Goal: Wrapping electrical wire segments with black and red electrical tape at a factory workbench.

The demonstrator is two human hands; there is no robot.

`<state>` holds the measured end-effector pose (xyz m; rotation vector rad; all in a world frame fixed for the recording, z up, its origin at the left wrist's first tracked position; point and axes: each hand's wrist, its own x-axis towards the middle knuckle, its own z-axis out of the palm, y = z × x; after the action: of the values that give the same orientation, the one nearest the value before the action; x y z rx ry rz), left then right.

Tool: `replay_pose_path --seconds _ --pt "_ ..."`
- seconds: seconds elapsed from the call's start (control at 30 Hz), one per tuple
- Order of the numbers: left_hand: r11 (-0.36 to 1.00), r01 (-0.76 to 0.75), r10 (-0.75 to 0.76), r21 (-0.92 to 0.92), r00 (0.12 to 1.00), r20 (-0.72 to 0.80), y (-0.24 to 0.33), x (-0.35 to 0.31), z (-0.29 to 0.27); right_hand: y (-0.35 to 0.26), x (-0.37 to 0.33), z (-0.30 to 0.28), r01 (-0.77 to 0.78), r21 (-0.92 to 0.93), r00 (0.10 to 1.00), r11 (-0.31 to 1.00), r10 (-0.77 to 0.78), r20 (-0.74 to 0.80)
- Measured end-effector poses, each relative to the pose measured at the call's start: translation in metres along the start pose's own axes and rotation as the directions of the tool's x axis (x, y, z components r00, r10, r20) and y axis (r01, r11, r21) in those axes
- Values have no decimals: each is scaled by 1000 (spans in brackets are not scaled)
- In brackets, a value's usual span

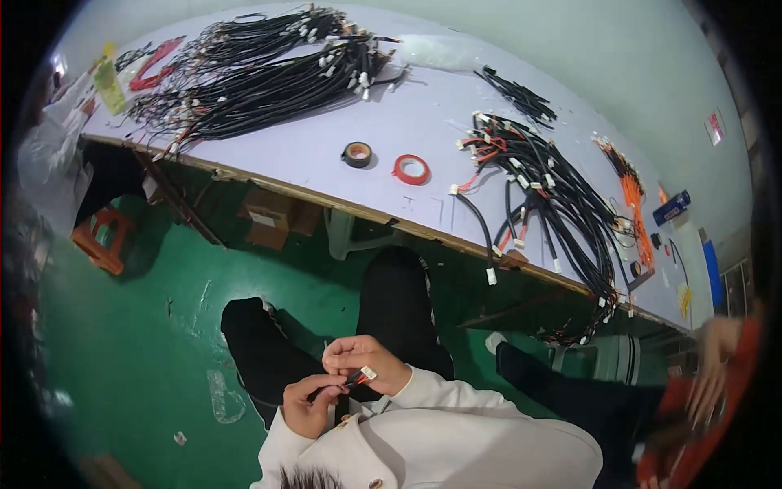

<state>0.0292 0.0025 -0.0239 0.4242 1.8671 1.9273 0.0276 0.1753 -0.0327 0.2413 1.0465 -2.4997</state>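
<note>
Above my lap I have a short wire cable with a white connector (368, 373) at its end; red and black wires run into the connector. My left hand (306, 407) pinches these wires between thumb and fingers, just behind the connector. Close beside it, my right hand (376, 363) is closed, thumb and fingertips pressed together. A thin grey tip shows at those fingertips, but what they hold is too small to tell. The connector lies in front of the right palm.
Ahead stands a white table (301, 167) with black cable bundles (277, 98), more black cables (562, 191), a black tape roll (357, 155) and a red tape roll (411, 169). An orange stool (106, 240) is at left. At right sits a co-worker in an orange sleeve (733, 383).
</note>
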Motion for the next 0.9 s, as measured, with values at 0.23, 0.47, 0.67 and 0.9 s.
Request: replay_pose_path --seconds 0.23,0.47,0.67,0.9 --pt "939 -258 220 -226 958 -182 20 62 -16 -31 55 8 228 84 932 970 -243 271" --pt "864 -349 190 -363 894 -407 85 85 -59 0 64 37 33 -289 907 957 93 412" --pt "839 -454 117 -299 688 -716 79 62 -126 -55 27 15 110 -557 992 823 -55 116" --pt "778 -588 73 -223 436 -897 -18 -35 -236 -118 -29 14 282 -930 910 236 -373 181"
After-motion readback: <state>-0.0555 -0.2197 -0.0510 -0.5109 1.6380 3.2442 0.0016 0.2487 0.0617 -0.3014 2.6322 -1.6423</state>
